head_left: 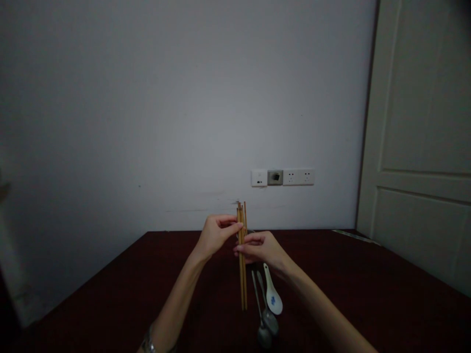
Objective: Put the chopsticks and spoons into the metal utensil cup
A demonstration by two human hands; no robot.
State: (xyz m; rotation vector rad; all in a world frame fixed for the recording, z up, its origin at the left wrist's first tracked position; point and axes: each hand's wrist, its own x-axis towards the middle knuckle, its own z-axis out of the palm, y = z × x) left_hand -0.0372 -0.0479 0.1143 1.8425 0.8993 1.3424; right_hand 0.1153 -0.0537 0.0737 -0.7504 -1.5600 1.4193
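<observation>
Several wooden chopsticks (243, 274) stand nearly upright in a loose bundle, their tops spread slightly apart. My left hand (217, 234) pinches them from the left near the upper end, thumb across the front. Lower down, my right hand (262, 246) closes on the bundle from the right. Behind my fingers a pale rounded rim shows in part; what it belongs to is mostly hidden. Below my right hand lie a white ceramic spoon (274, 300) with a blue pattern, a metal spoon (271, 323) and a long-handled metal spoon (264, 337).
The dark red table (140, 294) runs back to a pale wall (184, 108). Wall sockets (299, 177) sit above its back edge. A light-coloured door (423, 147) stands at the right, and a flat pale strip (355, 237) lies at the table's back right.
</observation>
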